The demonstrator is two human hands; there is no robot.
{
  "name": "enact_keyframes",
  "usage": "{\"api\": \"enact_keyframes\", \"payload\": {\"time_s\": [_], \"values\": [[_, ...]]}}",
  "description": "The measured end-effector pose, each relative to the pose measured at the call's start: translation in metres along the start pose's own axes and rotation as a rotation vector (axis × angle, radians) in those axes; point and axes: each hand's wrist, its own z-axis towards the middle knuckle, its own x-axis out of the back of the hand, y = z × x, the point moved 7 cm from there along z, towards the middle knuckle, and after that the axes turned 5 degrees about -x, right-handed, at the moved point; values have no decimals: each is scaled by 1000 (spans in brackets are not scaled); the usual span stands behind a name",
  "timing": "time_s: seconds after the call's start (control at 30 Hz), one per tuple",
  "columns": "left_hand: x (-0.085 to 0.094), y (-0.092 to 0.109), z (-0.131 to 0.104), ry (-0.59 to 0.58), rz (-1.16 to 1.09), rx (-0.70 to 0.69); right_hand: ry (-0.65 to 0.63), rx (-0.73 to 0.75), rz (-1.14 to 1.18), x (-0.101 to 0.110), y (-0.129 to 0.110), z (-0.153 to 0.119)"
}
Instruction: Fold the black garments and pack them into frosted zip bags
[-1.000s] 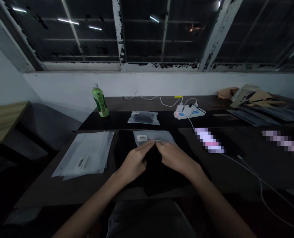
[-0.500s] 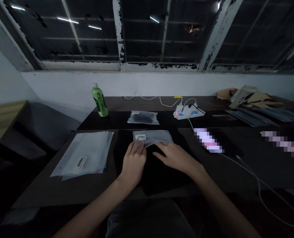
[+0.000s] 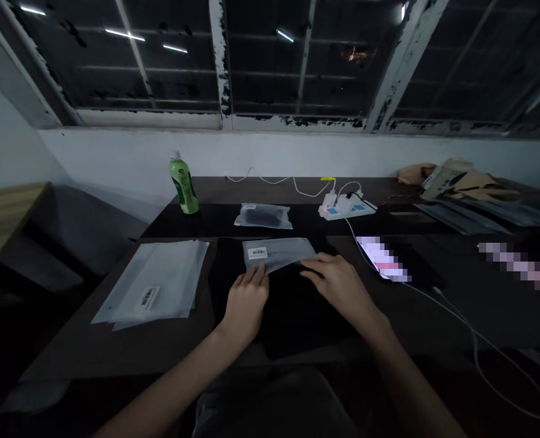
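at ten o'clock from the hands lies a stack of clear flat plastic bags (image 3: 154, 286), with a green plastic bottle (image 3: 183, 184) behind it. the left hand (image 3: 247, 298) rests flat and open on a black folded cloth (image 3: 292, 304), its fingertips touching the near edge of a frosted plastic bag with a barcode label (image 3: 276, 252) at twelve o'clock; it grips nothing. the right hand (image 3: 340, 283) is also open, fingers at the bag's right corner. the thin bag may slip off the cloth because nothing pinches it.
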Motion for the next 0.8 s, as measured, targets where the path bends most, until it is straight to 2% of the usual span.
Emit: {"api": "enact_keyframes", "payload": {"time_s": [0.1, 0.2, 0.3, 0.4, 0.5, 0.6, 0.73, 0.8], "values": [[-2, 1, 0, -1, 3, 0, 60, -15, 75, -4, 9, 0], [-3, 2, 0, -9, 17, -11, 20, -44, 140, -6, 20, 4], [-2, 2, -1, 15, 12, -36, -61, 1, 153, -6, 24, 14], [-1, 0, -2, 63, -10, -52, -220, 55, 182, -15, 25, 24], [-1, -2, -2, 98, -32, -62, -330, 10, 227, -27, 30, 31], [7, -4, -3, 163, -55, -86, -306, -48, 241, -25, 32, 34], [29, -8, -3, 323, -99, -123, -153, -125, 254, -5, 29, 33], [35, -11, -1, 339, -118, -128, -102, -134, 196, 0, 26, 34]]}}
